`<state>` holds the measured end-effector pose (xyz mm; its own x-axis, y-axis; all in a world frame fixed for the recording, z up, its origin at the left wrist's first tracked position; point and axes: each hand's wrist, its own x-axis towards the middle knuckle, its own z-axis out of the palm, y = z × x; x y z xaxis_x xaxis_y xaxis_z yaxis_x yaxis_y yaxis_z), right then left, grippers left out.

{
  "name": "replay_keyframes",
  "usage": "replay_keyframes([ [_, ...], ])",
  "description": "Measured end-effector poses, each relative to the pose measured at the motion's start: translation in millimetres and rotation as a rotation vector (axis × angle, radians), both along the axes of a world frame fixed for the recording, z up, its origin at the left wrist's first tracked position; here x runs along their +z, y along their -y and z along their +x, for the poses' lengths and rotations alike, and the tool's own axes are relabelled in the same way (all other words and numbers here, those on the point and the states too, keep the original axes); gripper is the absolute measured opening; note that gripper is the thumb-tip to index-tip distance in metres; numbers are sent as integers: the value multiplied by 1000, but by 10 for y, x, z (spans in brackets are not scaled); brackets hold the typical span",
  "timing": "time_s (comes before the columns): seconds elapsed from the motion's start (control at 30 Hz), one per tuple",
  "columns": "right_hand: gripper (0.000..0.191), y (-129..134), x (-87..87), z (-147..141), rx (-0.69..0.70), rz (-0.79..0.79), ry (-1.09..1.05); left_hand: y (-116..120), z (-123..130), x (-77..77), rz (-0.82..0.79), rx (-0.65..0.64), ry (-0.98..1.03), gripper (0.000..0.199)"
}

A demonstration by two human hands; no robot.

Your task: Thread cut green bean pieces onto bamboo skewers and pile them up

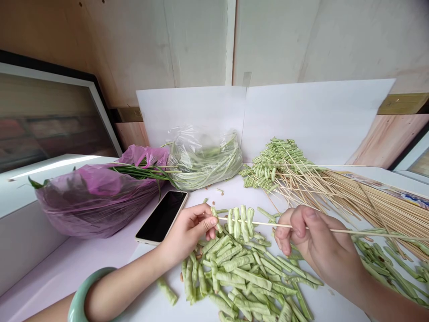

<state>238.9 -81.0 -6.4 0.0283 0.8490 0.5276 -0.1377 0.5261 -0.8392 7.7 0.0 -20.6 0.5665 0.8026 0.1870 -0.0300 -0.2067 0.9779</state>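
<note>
My left fingers (pixel 208 222) pinch a bean piece (pixel 214 213), my right fingers (pixel 299 220) the skewer (pixel 264 223). Risk: pushing too hard could prick me.

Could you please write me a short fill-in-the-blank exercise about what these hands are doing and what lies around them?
1. The skewer passes through the grip of the ____ hand, while the left hand pinches a bean piece at its tip.
2. The bangle is worn on the ____ arm.
3. A dark-screened ____ lies between the purple bag and the left hand.
4. The loose cut beans heaped below the skewer are ____ in colour.

Missing words: right; left; phone; green.
</note>
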Motion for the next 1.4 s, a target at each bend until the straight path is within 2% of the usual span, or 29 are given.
replay_keyframes([
  [0.23,40,-45,-50,-15,22,-77,-102,23,-36,-2,176,74,-88,33],
  [0.33,40,-47,-53,-17,21,-72,-98,23,-29,10,194,93,-93,33],
  [0.63,38,-72,-88,34,42,-21,-11,13,16,42,-69,45,19,38],
  [0.77,37,-54,-118,47,55,3,59,-15,32,7,-250,-12,72,36],
  [0.87,37,-7,-59,41,29,60,224,-26,40,-21,-360,-36,105,34],
  [0.97,37,55,26,43,-4,217,484,-34,43,-40,-427,-46,94,35],
  [1.1,35,132,82,51,18,313,688,-40,44,-46,-432,-38,94,36],
  [1.27,39,141,84,10,-34,270,560,-27,40,-16,-383,-41,111,35],
  [1.4,43,69,35,-8,-47,126,331,-24,32,-12,-324,-41,139,32],
])
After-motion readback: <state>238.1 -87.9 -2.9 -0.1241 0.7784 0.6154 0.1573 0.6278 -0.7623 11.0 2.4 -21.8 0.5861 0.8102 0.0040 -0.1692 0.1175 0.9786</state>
